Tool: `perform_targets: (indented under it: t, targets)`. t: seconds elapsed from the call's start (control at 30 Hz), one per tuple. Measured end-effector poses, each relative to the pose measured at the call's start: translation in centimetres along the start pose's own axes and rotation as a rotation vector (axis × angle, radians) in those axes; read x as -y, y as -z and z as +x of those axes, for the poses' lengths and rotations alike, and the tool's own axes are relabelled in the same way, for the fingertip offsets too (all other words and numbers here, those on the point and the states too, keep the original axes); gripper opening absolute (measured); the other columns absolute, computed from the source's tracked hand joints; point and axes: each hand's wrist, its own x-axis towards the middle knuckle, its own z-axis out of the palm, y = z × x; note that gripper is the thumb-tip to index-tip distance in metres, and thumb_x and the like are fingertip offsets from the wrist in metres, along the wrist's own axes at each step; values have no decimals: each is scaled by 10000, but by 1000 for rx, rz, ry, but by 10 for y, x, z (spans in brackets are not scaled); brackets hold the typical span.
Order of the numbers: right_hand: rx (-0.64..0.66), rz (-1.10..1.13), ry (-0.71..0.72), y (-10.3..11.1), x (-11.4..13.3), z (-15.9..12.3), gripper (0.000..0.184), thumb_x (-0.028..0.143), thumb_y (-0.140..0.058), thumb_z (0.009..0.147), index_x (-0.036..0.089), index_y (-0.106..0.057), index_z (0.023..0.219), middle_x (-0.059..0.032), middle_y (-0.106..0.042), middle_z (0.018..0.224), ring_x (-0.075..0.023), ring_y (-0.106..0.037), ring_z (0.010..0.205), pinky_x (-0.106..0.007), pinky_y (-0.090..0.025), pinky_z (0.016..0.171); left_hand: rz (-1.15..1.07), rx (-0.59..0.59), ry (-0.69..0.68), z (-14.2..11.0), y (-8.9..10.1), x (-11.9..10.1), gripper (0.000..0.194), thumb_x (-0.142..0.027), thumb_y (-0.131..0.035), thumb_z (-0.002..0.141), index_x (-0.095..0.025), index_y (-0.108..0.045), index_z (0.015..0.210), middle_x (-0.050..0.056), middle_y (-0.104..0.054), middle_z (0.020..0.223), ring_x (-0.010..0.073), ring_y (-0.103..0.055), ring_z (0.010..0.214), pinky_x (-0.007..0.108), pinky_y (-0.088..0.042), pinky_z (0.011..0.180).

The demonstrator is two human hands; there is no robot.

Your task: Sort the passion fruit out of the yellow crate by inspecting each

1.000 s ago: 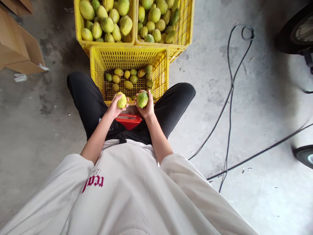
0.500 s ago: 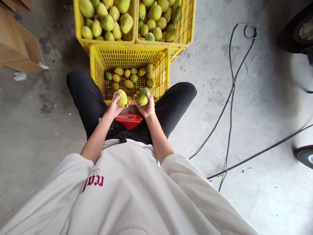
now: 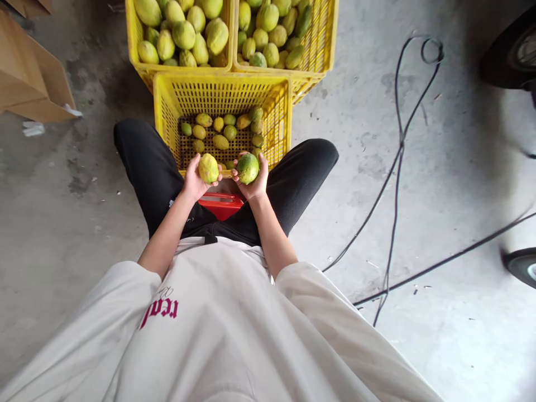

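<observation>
My left hand (image 3: 191, 181) is closed around a yellowish fruit (image 3: 208, 168). My right hand (image 3: 253, 185) grips a greener fruit (image 3: 248, 168). Both hands hover side by side over the near rim of a yellow plastic crate (image 3: 167, 106) that stands between my knees. Several small green and yellow fruits (image 3: 220, 142) lie on that crate's bottom. A red stool edge (image 3: 220, 203) shows just below my hands.
Two more yellow crates (image 3: 140, 68) (image 3: 322, 50) heaped with larger fruits stand behind the near one. Cardboard boxes (image 3: 29, 78) lie at the far left. Black cables (image 3: 396, 162) run across the concrete floor on the right, beside dark wheels (image 3: 508, 56).
Both hands stayed over the crate rim. The fruits have been turned in my fingers, the green one now showing its rounder side, and the hands shifted slightly forward.
</observation>
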Motion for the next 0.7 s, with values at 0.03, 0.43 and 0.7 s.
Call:
perform_targets:
  t: [0.03,0.43,0.7]
  targets:
    - [-8,16,12,1,0,1,351,574,-558,1008,242,-673,1011,-22,-740,834,-197,-719,742,-277,-626,587,-17,1,-1,0,0,-1,455,-550,-420,1089,-191,-699,1117,72,-774,822,212,-782,682,229,-488,449]
    - [-59,29,75,-1,-7,5,130,355,-606,1006,247,-673,1034,7,-773,887,-183,-770,909,-307,-689,772,7,-43,-30,4,1,1,353,-512,-557,1071,-224,-707,1209,37,-761,838,161,-746,635,205,-482,452]
    - [16,-39,-1,1,-4,6,288,489,-536,1044,237,-670,1006,-11,-754,920,-137,-654,660,-172,-372,370,42,46,32,-1,-2,1,460,-563,-507,1050,-169,-707,1179,57,-748,785,189,-729,594,243,-487,465]
